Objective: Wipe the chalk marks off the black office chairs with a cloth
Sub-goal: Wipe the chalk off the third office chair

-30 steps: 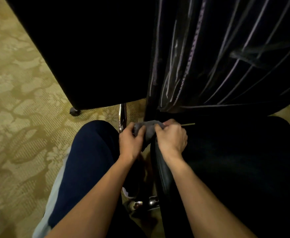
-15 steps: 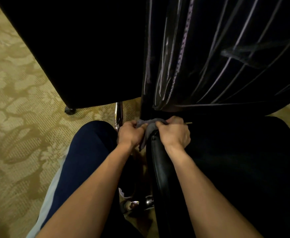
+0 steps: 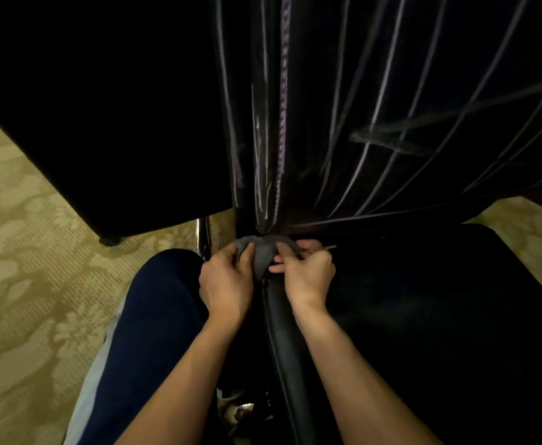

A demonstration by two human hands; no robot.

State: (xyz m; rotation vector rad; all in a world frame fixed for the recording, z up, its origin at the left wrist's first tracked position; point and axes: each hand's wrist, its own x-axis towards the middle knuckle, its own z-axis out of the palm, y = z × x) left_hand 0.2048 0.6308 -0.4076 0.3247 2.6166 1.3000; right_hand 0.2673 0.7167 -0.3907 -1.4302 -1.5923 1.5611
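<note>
Grey cloth (image 3: 265, 255) pinched between left hand (image 3: 226, 284) and right hand (image 3: 308, 276).

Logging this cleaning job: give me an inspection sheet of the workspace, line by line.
Surface: black chair back, streaked with pale chalk marks; black seat below it.
Job's things: grey cloth, bunched at the seat's rear corner.
Clutter: nothing seen.
Grippers: left hand and right hand both pinch the cloth.
Cables: nothing seen.
Surroundings: patterned beige carpet; second black chair at left; chrome post.
</note>
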